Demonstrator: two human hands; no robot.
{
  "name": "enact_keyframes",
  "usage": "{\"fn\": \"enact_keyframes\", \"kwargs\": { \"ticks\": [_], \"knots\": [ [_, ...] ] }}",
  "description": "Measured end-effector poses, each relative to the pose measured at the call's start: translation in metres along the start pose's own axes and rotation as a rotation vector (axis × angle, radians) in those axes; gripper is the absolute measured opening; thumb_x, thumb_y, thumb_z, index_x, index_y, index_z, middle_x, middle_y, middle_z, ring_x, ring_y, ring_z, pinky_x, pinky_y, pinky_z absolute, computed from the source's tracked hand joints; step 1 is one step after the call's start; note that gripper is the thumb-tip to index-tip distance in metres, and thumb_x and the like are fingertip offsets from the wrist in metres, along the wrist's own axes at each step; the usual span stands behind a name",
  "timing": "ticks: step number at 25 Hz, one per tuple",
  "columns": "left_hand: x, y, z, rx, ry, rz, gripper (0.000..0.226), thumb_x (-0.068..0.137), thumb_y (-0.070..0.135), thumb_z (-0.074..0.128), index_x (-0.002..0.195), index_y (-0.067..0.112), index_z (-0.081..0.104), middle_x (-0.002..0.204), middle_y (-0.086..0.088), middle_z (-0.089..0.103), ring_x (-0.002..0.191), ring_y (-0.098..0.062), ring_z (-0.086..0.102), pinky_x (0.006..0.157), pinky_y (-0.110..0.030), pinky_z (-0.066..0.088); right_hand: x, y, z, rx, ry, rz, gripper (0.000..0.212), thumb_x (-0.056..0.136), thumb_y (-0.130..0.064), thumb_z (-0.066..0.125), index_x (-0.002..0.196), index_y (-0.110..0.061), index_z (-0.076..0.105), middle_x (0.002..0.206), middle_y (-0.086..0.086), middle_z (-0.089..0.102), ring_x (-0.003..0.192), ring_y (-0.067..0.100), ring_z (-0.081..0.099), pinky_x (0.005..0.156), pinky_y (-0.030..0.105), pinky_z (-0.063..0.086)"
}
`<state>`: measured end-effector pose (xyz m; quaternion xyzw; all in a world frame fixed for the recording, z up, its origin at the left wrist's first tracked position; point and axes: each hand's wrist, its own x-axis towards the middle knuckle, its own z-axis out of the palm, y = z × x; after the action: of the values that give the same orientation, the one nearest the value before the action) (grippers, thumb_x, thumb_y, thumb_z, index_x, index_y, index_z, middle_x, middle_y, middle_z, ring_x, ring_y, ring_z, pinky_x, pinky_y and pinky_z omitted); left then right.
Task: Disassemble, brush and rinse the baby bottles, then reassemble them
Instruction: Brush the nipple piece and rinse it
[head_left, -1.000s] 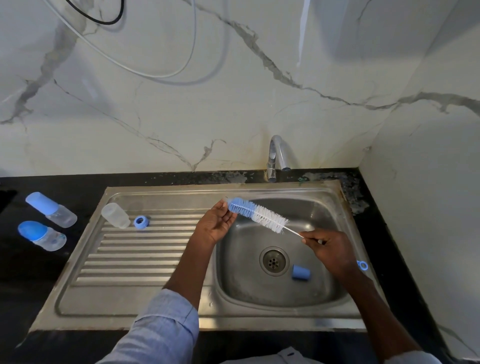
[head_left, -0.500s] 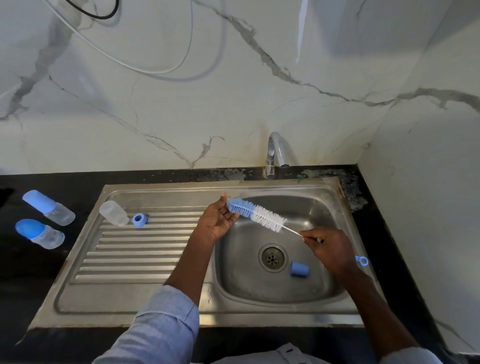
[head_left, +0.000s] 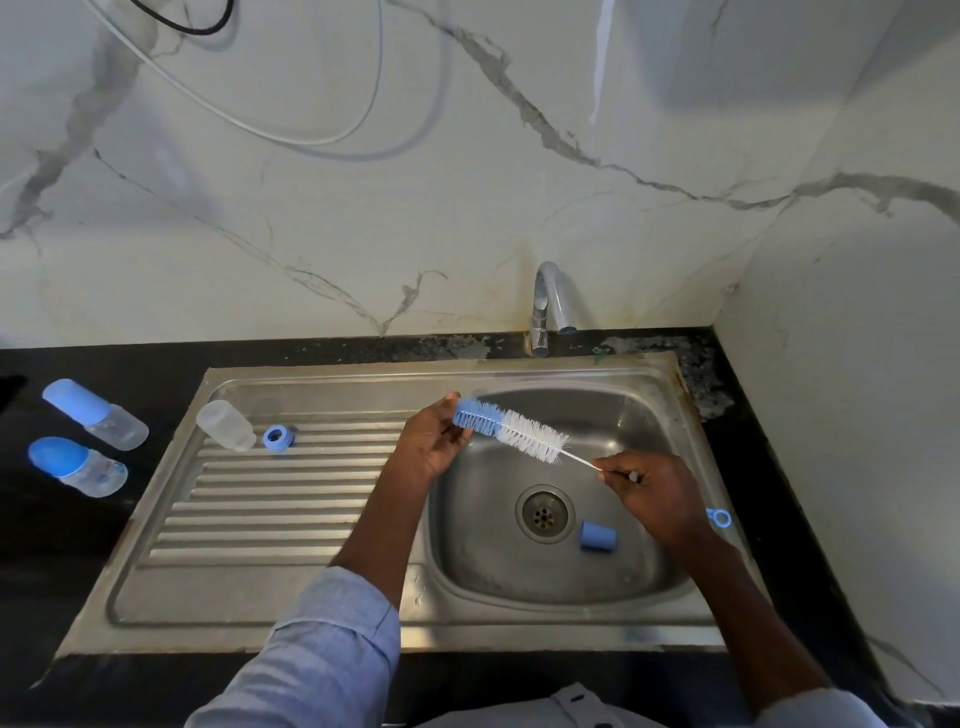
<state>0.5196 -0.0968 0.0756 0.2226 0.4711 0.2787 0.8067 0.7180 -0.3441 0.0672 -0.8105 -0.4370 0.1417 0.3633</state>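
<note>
A bottle brush (head_left: 524, 434) with blue and white bristles hangs over the sink basin (head_left: 483, 571). My left hand (head_left: 431, 447) holds its blue bristle tip between thumb and fingers. My right hand (head_left: 654, 493) pinches the thin wire handle, and the blue handle loop (head_left: 719, 518) sticks out behind that hand. A blue cap (head_left: 597, 535) lies in the basin beside the drain (head_left: 544, 513). A clear bottle body (head_left: 224, 425) and a blue screw ring (head_left: 278, 437) lie on the drainboard. Two assembled bottles (head_left: 96, 413) (head_left: 78, 466) with blue caps lie on the black counter at the left.
The steel tap (head_left: 548, 306) stands behind the basin, with no water running. The ribbed drainboard (head_left: 270, 499) fills the left half of the sink. Marble walls close in behind and on the right (head_left: 857, 364). Cables hang on the back wall.
Both hands and the brush stay almost where they were. The view has only shifted slightly.
</note>
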Motion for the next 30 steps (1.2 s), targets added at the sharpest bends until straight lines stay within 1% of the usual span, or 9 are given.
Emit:
{"fn": "enact_keyframes", "kwargs": {
  "ticks": [2,5,9,11,14,18,20,24,30],
  "knots": [
    [0.0,0.0,-0.001,-0.01,-0.029,0.008,0.019,0.099,0.017,0.066,0.116,0.007,0.064,0.107,-0.014,0.065,0.098,-0.024,0.064,0.084,-0.034,0.056,0.002,0.004,0.001,0.082,-0.04,0.052,0.026,0.084,-0.018,0.084,0.09,-0.043,0.08,0.086,-0.025,0.074,0.081,-0.002,0.068,0.074,0.02,0.051],
    [0.001,0.003,0.003,-0.046,-0.043,0.05,0.014,0.103,0.019,0.061,0.116,0.014,0.059,0.112,-0.014,0.067,0.104,-0.027,0.064,0.085,-0.035,0.055,0.004,0.005,0.002,0.144,-0.17,0.048,0.021,0.088,-0.014,0.079,0.088,-0.035,0.079,0.08,-0.014,0.075,0.077,0.007,0.069,0.076,0.033,0.052],
    [0.004,0.006,0.004,-0.131,0.043,0.189,0.021,0.106,0.02,0.054,0.126,0.013,0.051,0.111,-0.019,0.067,0.097,-0.028,0.066,0.097,-0.043,0.053,0.006,0.004,-0.002,0.172,-0.256,0.044,0.027,0.091,-0.008,0.074,0.086,-0.035,0.075,0.071,-0.001,0.071,0.063,0.006,0.061,0.064,0.032,0.049],
    [0.004,0.009,-0.003,-0.106,0.103,0.21,0.021,0.107,0.025,0.054,0.123,0.011,0.056,0.103,-0.019,0.067,0.087,-0.026,0.066,0.089,-0.039,0.055,0.004,0.008,-0.004,0.197,-0.238,0.063,0.032,0.09,-0.004,0.074,0.083,-0.035,0.076,0.072,-0.004,0.073,0.063,0.002,0.061,0.06,0.023,0.048],
    [-0.001,0.006,-0.011,0.009,0.097,0.169,0.018,0.107,0.028,0.054,0.101,0.012,0.062,0.081,-0.012,0.064,0.072,-0.022,0.061,0.073,-0.032,0.052,-0.004,0.006,-0.004,0.254,-0.139,0.117,0.039,0.091,0.006,0.069,0.086,-0.032,0.076,0.077,-0.015,0.075,0.067,-0.004,0.065,0.064,0.011,0.046],
    [-0.009,-0.01,-0.01,0.045,0.025,0.117,0.024,0.109,0.022,0.047,0.096,0.01,0.065,0.061,-0.001,0.057,0.053,-0.012,0.051,0.053,-0.022,0.043,-0.002,-0.017,-0.003,0.344,-0.082,0.171,0.033,0.093,0.008,0.063,0.109,-0.017,0.078,0.07,-0.012,0.072,0.056,-0.001,0.063,0.06,0.016,0.049],
    [-0.013,-0.017,-0.003,-0.004,-0.061,0.104,0.028,0.109,0.02,0.041,0.095,0.007,0.061,0.053,0.002,0.045,0.044,-0.01,0.04,0.044,-0.021,0.033,-0.001,-0.04,0.007,0.298,-0.079,0.089,0.031,0.093,0.003,0.066,0.113,-0.017,0.079,0.073,-0.013,0.072,0.063,0.0,0.064,0.066,0.021,0.053],
    [-0.019,-0.032,0.012,-0.081,-0.193,0.112,0.028,0.108,0.015,0.034,0.085,0.016,0.051,0.053,0.006,0.036,0.041,-0.007,0.031,0.043,-0.021,0.026,0.001,-0.083,0.035,0.108,-0.031,0.053,0.031,0.091,-0.012,0.068,0.116,-0.027,0.08,0.094,-0.005,0.08,0.088,0.013,0.073,0.088,0.033,0.057],
    [-0.018,-0.026,0.011,-0.056,-0.115,0.121,0.032,0.108,0.013,0.029,0.082,0.016,0.048,0.051,0.007,0.033,0.039,-0.007,0.026,0.043,-0.021,0.021,-0.005,-0.081,0.039,-0.036,-0.013,-0.021,0.035,0.089,-0.014,0.066,0.118,-0.031,0.078,0.098,0.0,0.079,0.092,0.024,0.074,0.085,0.039,0.058]
  ]
}}
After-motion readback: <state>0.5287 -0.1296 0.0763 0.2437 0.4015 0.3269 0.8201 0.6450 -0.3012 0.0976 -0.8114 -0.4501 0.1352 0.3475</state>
